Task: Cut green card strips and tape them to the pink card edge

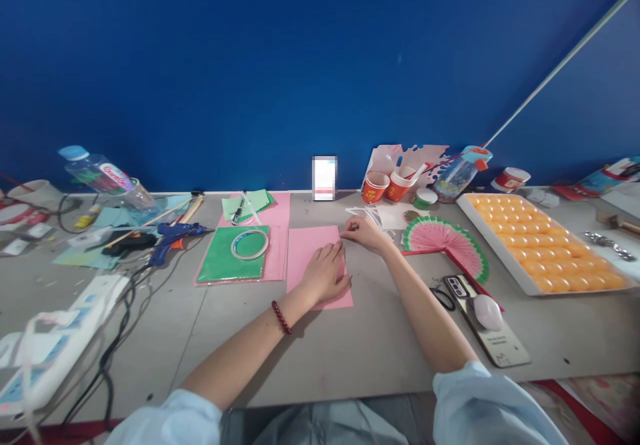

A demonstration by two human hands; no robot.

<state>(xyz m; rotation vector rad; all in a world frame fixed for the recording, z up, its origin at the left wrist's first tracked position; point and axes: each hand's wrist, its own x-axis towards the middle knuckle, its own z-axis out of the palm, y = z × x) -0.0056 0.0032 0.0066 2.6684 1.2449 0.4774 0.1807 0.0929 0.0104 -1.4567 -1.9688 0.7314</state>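
A pink sheet of paper lies on the grey table in front of me. My left hand rests flat across its right part, fingers stretched out and pressing it down. At the sheet's upper right corner, my right hand has thumb and fingertips pinched together at the edge. To the left is a stack of pink and green paper in clear wrapping, with a roll of tape on top. Right of my right hand, a pleated watermelon paper fan is spread out.
Left stand a power strip, a blue glue gun and a tilted bottle. A lit phone screen leans at the wall. Paper cups, a tray of orange balls, and a phone bearing a mouse lie right.
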